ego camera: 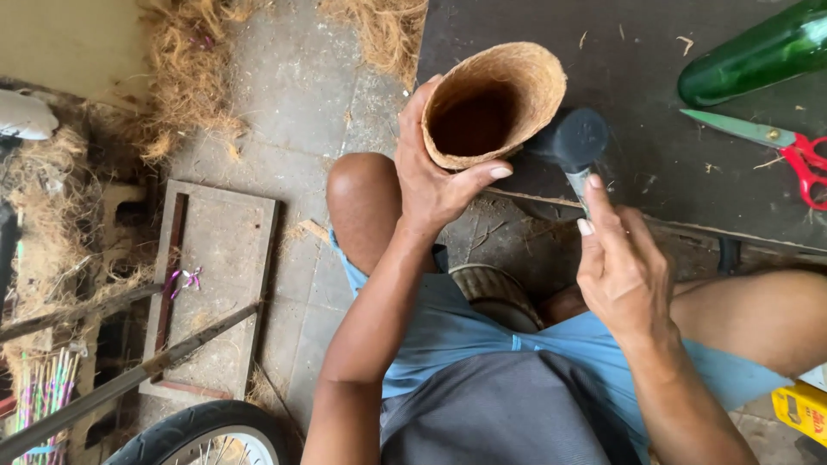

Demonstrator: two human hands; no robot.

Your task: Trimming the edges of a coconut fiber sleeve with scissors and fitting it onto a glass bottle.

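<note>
My left hand (435,172) grips a brown coconut-fibre pot (500,95) by its rim, with the open mouth turned toward me. My right hand (622,263) holds the handle of a black rubber mallet (573,142), whose head rests against the pot's right side. Both are held just over the edge of a dark work board (655,103) above my knees.
On the board lie red-handled scissors (788,151) and a green glass bottle (758,53). Loose coconut fibre (189,69) is piled at the upper left. A wooden frame (215,284), metal rods and a bicycle wheel (202,435) are at the lower left. A yellow box (805,409) sits far right.
</note>
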